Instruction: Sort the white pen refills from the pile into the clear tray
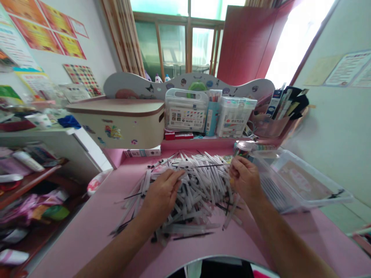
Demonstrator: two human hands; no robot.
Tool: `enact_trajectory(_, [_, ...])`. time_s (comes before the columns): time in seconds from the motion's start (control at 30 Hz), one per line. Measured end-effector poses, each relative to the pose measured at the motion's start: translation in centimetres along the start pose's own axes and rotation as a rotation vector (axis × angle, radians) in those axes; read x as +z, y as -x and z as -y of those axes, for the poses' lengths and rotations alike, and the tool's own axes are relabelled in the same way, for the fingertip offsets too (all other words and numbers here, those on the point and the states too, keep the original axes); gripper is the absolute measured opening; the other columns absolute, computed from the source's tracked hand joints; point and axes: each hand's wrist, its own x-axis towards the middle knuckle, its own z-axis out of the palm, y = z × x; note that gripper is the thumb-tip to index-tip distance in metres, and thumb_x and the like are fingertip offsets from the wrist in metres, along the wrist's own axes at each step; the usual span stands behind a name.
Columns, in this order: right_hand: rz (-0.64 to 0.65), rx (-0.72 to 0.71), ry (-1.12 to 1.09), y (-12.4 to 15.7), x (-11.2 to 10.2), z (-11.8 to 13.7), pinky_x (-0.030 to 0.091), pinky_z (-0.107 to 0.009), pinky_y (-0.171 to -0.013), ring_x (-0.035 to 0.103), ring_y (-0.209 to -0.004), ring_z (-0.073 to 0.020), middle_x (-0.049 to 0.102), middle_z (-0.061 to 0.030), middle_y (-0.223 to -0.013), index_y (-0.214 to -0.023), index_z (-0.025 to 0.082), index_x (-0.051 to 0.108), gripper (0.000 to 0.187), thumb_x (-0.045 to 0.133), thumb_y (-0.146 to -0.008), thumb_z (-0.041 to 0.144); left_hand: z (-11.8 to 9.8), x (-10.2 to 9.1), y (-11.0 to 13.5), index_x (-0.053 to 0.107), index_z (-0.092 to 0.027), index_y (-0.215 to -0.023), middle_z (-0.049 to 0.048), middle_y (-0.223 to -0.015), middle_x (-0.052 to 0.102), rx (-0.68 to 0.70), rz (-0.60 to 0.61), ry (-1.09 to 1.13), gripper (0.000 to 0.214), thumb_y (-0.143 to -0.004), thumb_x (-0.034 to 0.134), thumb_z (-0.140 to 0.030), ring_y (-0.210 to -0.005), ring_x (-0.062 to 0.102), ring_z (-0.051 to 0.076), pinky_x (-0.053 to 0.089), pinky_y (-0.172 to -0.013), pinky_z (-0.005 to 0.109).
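Observation:
A heap of whitish, translucent plastic tubes (193, 197) lies on the pink desk (95, 216), with thin black rods mixed in. My right hand (246, 179), at the heap's right side, is closed in a pinch on one end of a thin black rod (211, 166). That rod stretches level to the left, toward my other hand. Over the left part of the heap, my left hand (162, 195) has its fingers pressed together, their tips near whitish pieces; what they grip, if anything, is unclear. Another black rod (193, 236) rests at the heap's front.
An open clear plastic box (315, 202) stands right of my right arm, near a lidded jar (244, 146). Behind the heap, a shelf carries a beige bin (124, 129), a marker case (185, 116), a pen box (235, 119) and a pink holder (268, 125).

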Motion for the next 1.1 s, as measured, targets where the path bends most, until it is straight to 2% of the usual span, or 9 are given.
enact_trajectory(0.07, [0.029, 0.079, -0.215, 0.0, 0.1, -0.2, 0.021, -0.024, -0.046, 0.03, -0.047, -0.008, 0.037, 0.0068, -0.053, -0.061, 0.02, 0.047, 0.027, 0.062, -0.083, 0.027, 0.0, 0.1, 0.0, 0.063, -0.016, -0.117, 0.0074, -0.097, 0.066, -0.02, 0.042, -0.009, 0.03, -0.095, 0.044, -0.016, -0.088, 0.065, 0.021, 0.053, -0.079, 0.033])
enact_trajectory(0.17, [0.062, 0.107, -0.318, 0.1, 0.3, -0.2, 0.021, -0.023, -0.046, 0.031, -0.047, -0.0069, 0.039, 0.0063, -0.054, -0.062, 0.019, 0.05, 0.023, 0.065, -0.079, 0.024, 0.0, 0.1, 0.1, 0.064, -0.017, -0.117, 0.0074, -0.098, 0.064, -0.049, 0.08, 0.0, 0.031, -0.095, 0.043, -0.016, -0.087, 0.065, 0.021, 0.053, -0.078, 0.034])
enact_trajectory(0.57, [0.142, 0.12, -0.172, 0.5, 0.7, -1.0, 0.021, -0.023, -0.046, 0.03, -0.047, -0.0074, 0.038, 0.0071, -0.053, -0.063, 0.02, 0.049, 0.029, 0.066, -0.082, 0.033, -0.3, 0.2, 0.2, 0.063, -0.019, -0.114, 0.0074, -0.102, 0.066, -0.034, 0.11, 0.044, 0.028, -0.094, 0.044, -0.015, -0.092, 0.065, 0.019, 0.053, -0.083, 0.033])
enact_trajectory(0.7, [0.24, 0.101, -0.012, 1.1, 1.1, -0.7, 0.024, -0.023, -0.046, 0.033, -0.048, -0.0085, 0.04, 0.006, -0.054, -0.065, 0.019, 0.053, 0.03, 0.062, -0.086, 0.04, -0.4, 0.3, 0.4, 0.063, -0.018, -0.115, 0.0076, -0.101, 0.067, 0.002, 0.143, 0.045, 0.029, -0.095, 0.043, -0.015, -0.091, 0.066, 0.02, 0.054, -0.08, 0.033])
enact_trajectory(0.8, [0.342, -0.013, 0.196, 1.7, 1.8, -0.1, 0.035, -0.024, -0.055, 0.046, -0.059, -0.0114, 0.049, 0.0024, -0.062, -0.071, 0.019, 0.064, 0.025, 0.059, -0.088, 0.037, -0.6, 0.3, 0.5, 0.06, -0.019, -0.124, 0.0085, -0.106, 0.068, 0.028, 0.161, 0.053, 0.034, -0.096, 0.041, -0.015, -0.094, 0.067, 0.02, 0.055, -0.081, 0.033])
enact_trajectory(0.87, [0.392, -0.091, 0.289, 2.1, 2.2, 0.1, 0.042, -0.026, -0.067, 0.055, -0.074, -0.0142, 0.059, -0.0012, -0.077, -0.087, 0.02, 0.07, 0.022, 0.054, -0.092, 0.034, -0.7, 0.2, 0.5, 0.055, -0.021, -0.131, 0.0087, -0.111, 0.068, 0.035, 0.153, 0.073, 0.038, -0.097, 0.041, -0.015, -0.098, 0.067, 0.02, 0.055, -0.084, 0.033])
enact_trajectory(0.97, [0.358, -0.156, 0.366, 2.4, 2.4, 0.0, 0.046, -0.031, -0.081, 0.059, -0.091, -0.0173, 0.064, -0.0045, -0.098, -0.109, 0.023, 0.068, 0.028, 0.045, -0.096, 0.031, -0.9, -0.1, 0.5, 0.05, -0.022, -0.137, 0.0092, -0.121, 0.066, -0.005, 0.086, 0.109, 0.041, -0.097, 0.041, -0.016, -0.106, 0.065, 0.02, 0.053, -0.09, 0.033])
enact_trajectory(1.03, [0.328, -0.242, 0.49, 2.5, 2.4, -0.3, 0.045, -0.034, -0.087, 0.058, -0.098, -0.0196, 0.063, -0.0062, -0.101, -0.109, 0.022, 0.067, 0.026, 0.046, -0.095, 0.027, -0.9, -0.3, 0.4, 0.048, -0.022, -0.139, 0.0089, -0.124, 0.065, -0.042, 0.02, 0.131, 0.042, -0.097, 0.042, -0.018, -0.109, 0.064, 0.019, 0.052, -0.093, 0.033])
enact_trajectory(1.1, [0.353, -0.35, 0.682, 2.7, 2.6, -0.6, 0.041, -0.039, -0.095, 0.054, -0.105, -0.0225, 0.061, -0.0081, -0.108, -0.104, 0.021, 0.07, 0.023, 0.051, -0.092, 0.022, -1.0, -0.5, 0.4, 0.048, -0.024, -0.139, 0.0078, -0.123, 0.065, -0.058, -0.035, 0.157, 0.042, -0.098, 0.043, -0.019, -0.11, 0.063, 0.019, 0.051, -0.096, 0.033])
